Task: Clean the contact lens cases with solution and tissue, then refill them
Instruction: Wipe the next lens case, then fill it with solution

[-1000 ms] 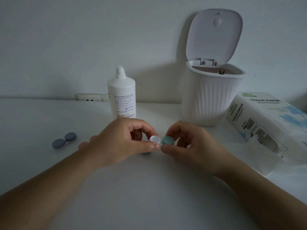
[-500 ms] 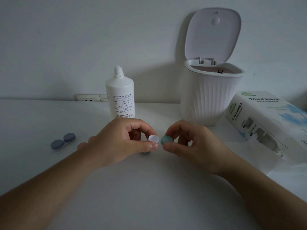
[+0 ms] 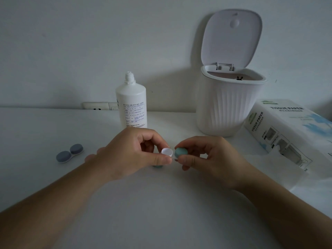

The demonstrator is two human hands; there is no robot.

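Opening step: the left hand (image 3: 133, 155) pinches the teal lens case (image 3: 167, 152), its white well exposed, above the tabletop (image 3: 161, 203) centre. The right hand (image 3: 208, 159), at 3 o'clock, pinches the removed teal cap (image 3: 181, 152). Next probably the solution bottle (image 3: 132, 103) at 12 o'clock.

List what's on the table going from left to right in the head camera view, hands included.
blue-grey lens case → solution bottle → left hand holding the open white case → green cap in the right hand → white bin → tissue paper box.
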